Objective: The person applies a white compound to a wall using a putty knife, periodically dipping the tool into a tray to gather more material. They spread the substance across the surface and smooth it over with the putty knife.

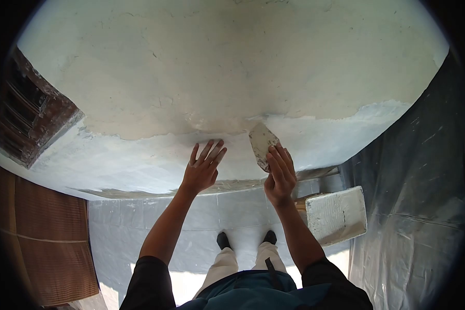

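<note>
My right hand grips a flat trowel with a pointed end, its pale face smeared with plaster, held up against the wall. The fingers lie over the tool's lower right edge; any handle is hidden. To the left, my left hand is open with fingers spread, right at the wall and holding nothing. Both hands are over a white, freshly coated band along the wall's lower part. Above that band the surface is beige, with small cracks and a ragged border between the two.
A plaster-crusted white tub stands below right of my right hand. Dark plastic sheeting hangs at right. A brown-framed window and a brown woven panel are at left. My feet stand on grey flooring.
</note>
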Available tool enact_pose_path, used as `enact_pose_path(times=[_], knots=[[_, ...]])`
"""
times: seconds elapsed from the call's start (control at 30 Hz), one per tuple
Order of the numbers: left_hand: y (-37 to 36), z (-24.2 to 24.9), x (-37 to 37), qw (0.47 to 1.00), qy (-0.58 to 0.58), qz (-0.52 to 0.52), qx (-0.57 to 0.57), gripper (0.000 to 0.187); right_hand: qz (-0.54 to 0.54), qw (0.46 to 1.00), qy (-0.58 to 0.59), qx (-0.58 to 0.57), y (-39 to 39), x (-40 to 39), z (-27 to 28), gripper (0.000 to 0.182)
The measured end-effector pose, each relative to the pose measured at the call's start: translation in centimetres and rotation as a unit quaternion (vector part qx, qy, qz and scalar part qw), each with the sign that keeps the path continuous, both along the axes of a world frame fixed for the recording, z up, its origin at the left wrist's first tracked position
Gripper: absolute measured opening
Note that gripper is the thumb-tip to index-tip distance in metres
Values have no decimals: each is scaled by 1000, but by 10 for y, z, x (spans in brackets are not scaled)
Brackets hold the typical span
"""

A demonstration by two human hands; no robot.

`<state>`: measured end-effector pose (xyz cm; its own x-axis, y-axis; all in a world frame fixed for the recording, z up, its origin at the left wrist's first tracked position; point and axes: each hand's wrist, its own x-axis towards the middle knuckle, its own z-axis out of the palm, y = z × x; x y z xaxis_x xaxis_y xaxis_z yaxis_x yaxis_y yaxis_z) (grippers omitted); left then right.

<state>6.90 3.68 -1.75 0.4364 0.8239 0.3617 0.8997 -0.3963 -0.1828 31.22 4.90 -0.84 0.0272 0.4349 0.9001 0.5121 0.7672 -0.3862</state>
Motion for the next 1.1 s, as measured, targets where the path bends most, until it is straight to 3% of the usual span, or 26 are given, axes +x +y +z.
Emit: enact_pose_path(times=[0.57, 0.77, 0.93, 1.03, 1.1], knots=[[33, -29, -32, 977, 106, -94, 161, 55, -267, 960, -88, -8, 38, -58, -77, 34], [36, -37, -32, 976, 88, -94, 175, 55, -288, 955, -60, 24, 53, -70, -105, 31], [35, -38, -33, 977, 78, -90, 179, 57, -290, 952, -88, -26, 27, -67, -116, 31], [32, -38, -29, 979, 68, -84, 173, 59, -295, 948, -116, -36, -9, -54, -97, 37], [26, -38, -22, 989, 51, -64, 124, 64, -232, 961, -91, -119, -34, -38, -72, 32]])
